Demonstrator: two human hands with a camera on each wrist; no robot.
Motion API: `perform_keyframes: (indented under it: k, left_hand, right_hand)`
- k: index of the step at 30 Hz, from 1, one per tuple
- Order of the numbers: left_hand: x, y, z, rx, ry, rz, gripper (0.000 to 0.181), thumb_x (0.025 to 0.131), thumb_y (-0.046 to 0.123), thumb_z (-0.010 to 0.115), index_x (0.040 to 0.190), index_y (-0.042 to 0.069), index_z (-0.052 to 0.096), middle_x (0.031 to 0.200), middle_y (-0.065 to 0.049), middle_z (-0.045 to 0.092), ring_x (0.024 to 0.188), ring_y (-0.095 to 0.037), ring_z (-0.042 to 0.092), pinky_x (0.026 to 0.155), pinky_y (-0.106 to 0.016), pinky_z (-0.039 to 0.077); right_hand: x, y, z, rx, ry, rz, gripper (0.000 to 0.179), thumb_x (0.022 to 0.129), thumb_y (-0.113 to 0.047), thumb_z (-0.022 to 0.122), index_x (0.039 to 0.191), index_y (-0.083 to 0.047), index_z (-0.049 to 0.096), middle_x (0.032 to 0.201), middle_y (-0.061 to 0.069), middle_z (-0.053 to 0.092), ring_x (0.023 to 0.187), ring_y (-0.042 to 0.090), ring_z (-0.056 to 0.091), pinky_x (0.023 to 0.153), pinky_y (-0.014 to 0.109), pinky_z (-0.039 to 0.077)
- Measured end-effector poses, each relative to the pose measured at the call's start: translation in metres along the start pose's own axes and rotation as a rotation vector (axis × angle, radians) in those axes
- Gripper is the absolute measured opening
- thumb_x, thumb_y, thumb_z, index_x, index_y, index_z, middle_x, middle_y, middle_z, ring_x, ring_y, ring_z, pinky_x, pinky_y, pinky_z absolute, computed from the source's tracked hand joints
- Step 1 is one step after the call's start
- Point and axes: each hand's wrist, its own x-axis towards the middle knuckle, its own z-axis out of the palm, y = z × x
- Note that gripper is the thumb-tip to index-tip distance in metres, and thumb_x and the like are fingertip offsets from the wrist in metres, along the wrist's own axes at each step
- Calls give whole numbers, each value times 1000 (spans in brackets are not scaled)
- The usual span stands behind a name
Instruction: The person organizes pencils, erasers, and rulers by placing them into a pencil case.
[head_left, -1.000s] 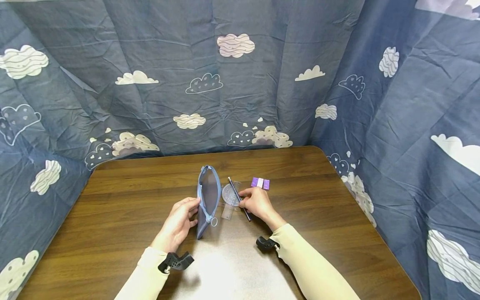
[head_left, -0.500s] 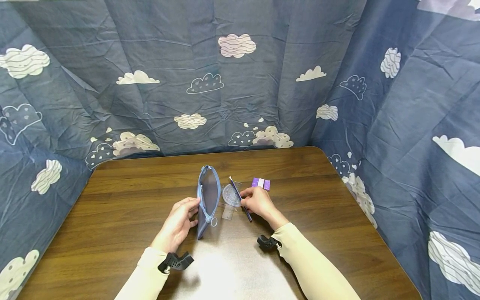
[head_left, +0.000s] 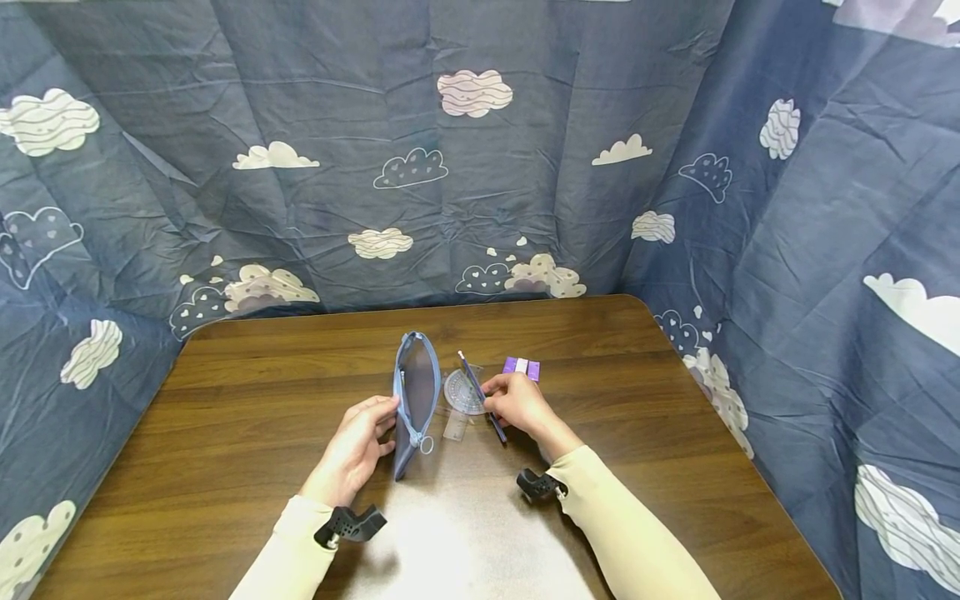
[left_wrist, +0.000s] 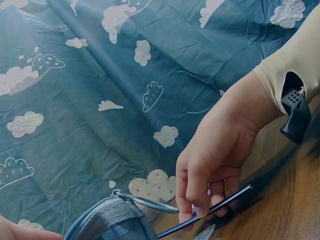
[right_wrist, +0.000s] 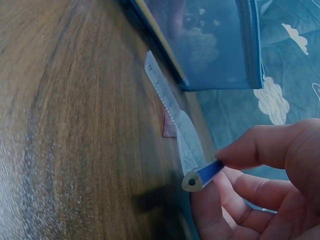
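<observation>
My left hand (head_left: 351, 446) grips the near-left side of a blue mesh zip pouch (head_left: 424, 379), whose mouth gapes upward. A pull ring (head_left: 427, 445) hangs at the zip's near end. To the right, my right hand (head_left: 519, 406) pinches a dark blue pencil (head_left: 470, 372) between thumb and fingers. The pencil slants over a clear protractor (head_left: 457, 393); its flat, unsharpened end (right_wrist: 192, 181) faces the right wrist camera. A clear ruler (head_left: 454, 426) lies partly under the protractor. In the left wrist view the pencil (left_wrist: 227, 202) is held just above the table, beside the pouch (left_wrist: 107, 220).
Just beyond my right hand lies a purple item with a white middle band (head_left: 521, 366). Inside the pouch stands a thin long thing, showing as a yellow strip (right_wrist: 154, 32) in the right wrist view. A cloud-print curtain (head_left: 525, 192) hangs behind the wooden table (head_left: 247, 417).
My right hand has shifted slightly to the right, taking the pencil's near end with it. The left hand and the pouch have stayed almost still.
</observation>
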Motion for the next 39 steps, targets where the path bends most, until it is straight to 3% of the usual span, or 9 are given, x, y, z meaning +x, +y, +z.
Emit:
perform_keyframes:
  k: [18,30,39]
  left_hand:
    - [-1,-1,-1,-3,1,-3,18,96,14,65,78,15,63,91,-2,57,105,-29,41,88,-49,23]
    - [-2,-3,1,-22,-4,13,19,97,11,63,78,15,63,92,-2,56,106,-29,41,90,-47,24]
    - [0,-3,3,-84,-5,39,17,97,7,62,81,12,66,89,-1,61,98,-23,51,97,-46,26]
  right_hand:
    - [-7,-6,-1,109,-45,29,32,80,6,63,111,5,69,78,4,67,64,15,59,58,38,57]
    - [-12,-11,-4,207,-83,34,40,81,10,64,121,7,64,88,19,70,65,16,59,61,40,57]
    - [-13,-16,-6,249,-105,34,43,86,8,67,128,7,61,93,20,70,67,15,60,66,41,58]
